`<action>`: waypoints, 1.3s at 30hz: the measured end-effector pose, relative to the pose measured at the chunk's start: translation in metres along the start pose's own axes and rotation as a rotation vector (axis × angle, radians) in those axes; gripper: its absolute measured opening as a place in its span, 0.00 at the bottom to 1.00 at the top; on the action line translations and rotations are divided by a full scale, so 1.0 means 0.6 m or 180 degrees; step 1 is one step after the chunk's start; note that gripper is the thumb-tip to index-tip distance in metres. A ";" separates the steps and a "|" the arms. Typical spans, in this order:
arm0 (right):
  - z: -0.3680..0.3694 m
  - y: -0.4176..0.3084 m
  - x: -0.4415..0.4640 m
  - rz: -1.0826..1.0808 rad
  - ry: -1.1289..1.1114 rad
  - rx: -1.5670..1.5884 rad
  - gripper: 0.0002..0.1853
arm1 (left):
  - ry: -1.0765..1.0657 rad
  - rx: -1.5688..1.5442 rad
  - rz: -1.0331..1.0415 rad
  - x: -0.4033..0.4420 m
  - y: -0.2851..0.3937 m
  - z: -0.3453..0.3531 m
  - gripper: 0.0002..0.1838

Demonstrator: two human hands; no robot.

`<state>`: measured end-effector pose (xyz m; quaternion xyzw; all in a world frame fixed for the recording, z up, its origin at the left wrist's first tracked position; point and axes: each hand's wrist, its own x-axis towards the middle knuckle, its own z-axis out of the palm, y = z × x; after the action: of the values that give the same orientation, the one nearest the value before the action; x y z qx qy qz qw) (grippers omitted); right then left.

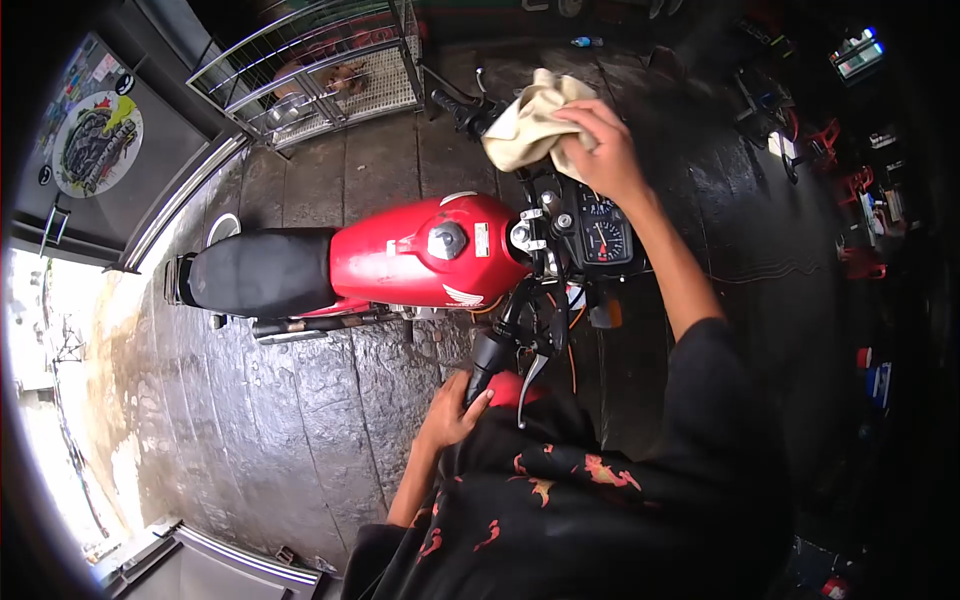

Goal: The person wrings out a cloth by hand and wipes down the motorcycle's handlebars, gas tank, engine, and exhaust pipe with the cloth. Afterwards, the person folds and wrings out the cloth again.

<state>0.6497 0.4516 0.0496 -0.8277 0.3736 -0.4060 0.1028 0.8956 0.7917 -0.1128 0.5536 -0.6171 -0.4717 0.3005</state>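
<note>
My left hand is wrapped round the black handlebar grip on the near side of a red motorcycle. A silver brake lever sticks out beside that grip. Stretched across the front of the bike, my right hand grips a crumpled cream cloth. The cloth is over the far side of the handlebar and hides part of it. Below the right hand lies the instrument cluster with its round dials. The fuel cap on the red tank is closed.
Behind the motorcycle's black seat is a doorway with bright light. A metal cage with an animal inside stands at the far side. Tools and red items lie along the right. A small bottle is on the dark tiled floor.
</note>
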 end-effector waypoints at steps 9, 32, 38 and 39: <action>-0.003 0.099 0.037 0.0189 -0.2838 -0.0398 0.12 | 0.0266 -0.0168 -0.0457 -0.006 0.010 -0.006 0.25; 0.168 0.294 0.197 0.1789 -0.0746 0.0267 0.23 | 0.0422 0.0203 -0.0692 -0.012 0.009 -0.005 0.26; 0.221 0.238 0.155 0.2302 -0.1529 0.0704 0.28 | 0.0460 0.0266 -0.0369 -0.004 0.008 -0.002 0.25; 0.224 0.238 0.158 0.2427 -0.1590 0.0485 0.27 | 0.0417 0.0248 -0.0387 -0.008 0.010 0.000 0.25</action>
<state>0.7112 0.2669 -0.0490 -0.6936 0.5843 -0.1536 0.3923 0.8940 0.7961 -0.1066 0.6309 -0.5793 -0.4274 0.2893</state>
